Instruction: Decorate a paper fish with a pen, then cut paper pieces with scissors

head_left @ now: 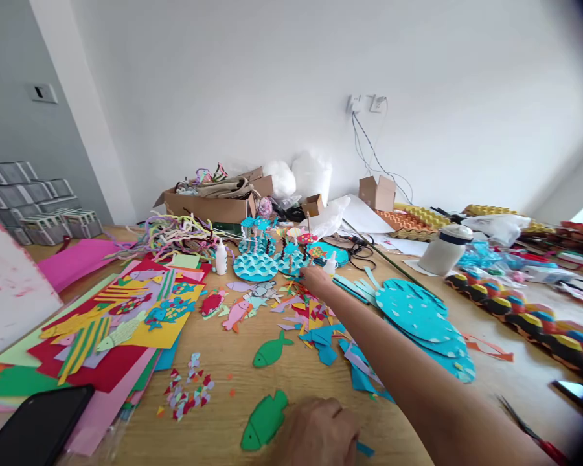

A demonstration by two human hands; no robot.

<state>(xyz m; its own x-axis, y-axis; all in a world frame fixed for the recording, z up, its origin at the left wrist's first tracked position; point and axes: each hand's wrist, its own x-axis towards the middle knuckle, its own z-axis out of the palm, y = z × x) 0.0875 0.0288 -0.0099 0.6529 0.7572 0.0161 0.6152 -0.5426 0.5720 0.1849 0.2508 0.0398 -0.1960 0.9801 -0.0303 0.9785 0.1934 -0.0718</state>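
Observation:
My right hand [315, 279] is stretched far out over the wooden table [238, 362], its fingers closed near the blue wave-patterned paper stands [256, 265] and a small glue bottle [330, 264]; what it pinches, if anything, I cannot make out. My left hand [318, 432] rests near the table's front edge with its fingers curled, touching the tail of a green paper fish [263, 422]. A second green fish [271, 351] lies further out, in the middle of the table.
Stacked coloured paper sheets with fish cut-outs [121, 323] lie left, a black phone [36, 427] at front left. Blue dotted paper discs [418, 310], a white jar [445, 249], egg trays [412, 220] and a cardboard box [208, 200] stand beyond. Scissors [529, 430] lie at front right.

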